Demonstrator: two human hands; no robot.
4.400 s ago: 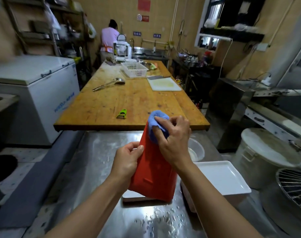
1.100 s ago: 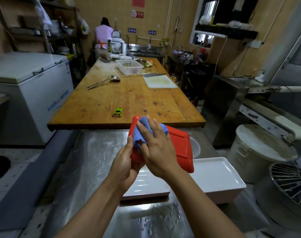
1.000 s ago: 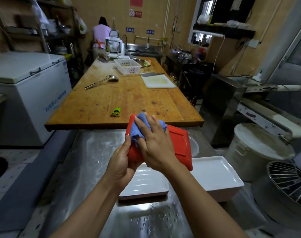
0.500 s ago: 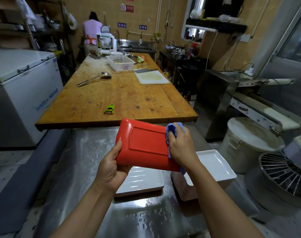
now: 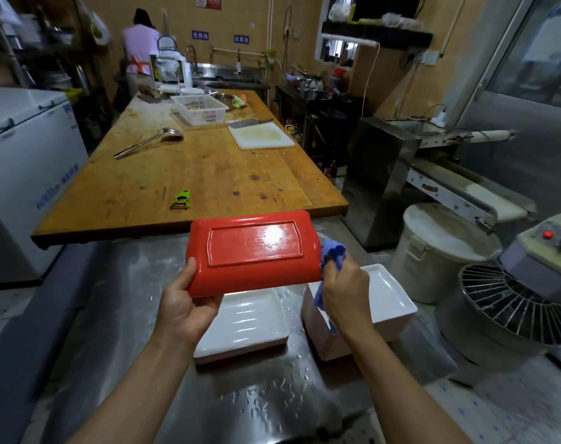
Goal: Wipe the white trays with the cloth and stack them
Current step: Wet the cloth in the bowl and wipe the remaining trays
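We are gripping the red-backed tray (image 5: 253,251) at its lower left corner with our left hand (image 5: 184,310), holding it underside-up at the frame's centre. Our right hand (image 5: 344,291) is clutching the blue cloth (image 5: 332,254) against the tray's right edge. Below it, a white tray (image 5: 245,325) is lying on the wet steel counter (image 5: 112,315), and a stack of trays (image 5: 384,302) is sitting just right. Behind, the wooden table (image 5: 202,174) is carrying a green peeler (image 5: 180,200), ladle (image 5: 149,142) and cutting board (image 5: 260,135).
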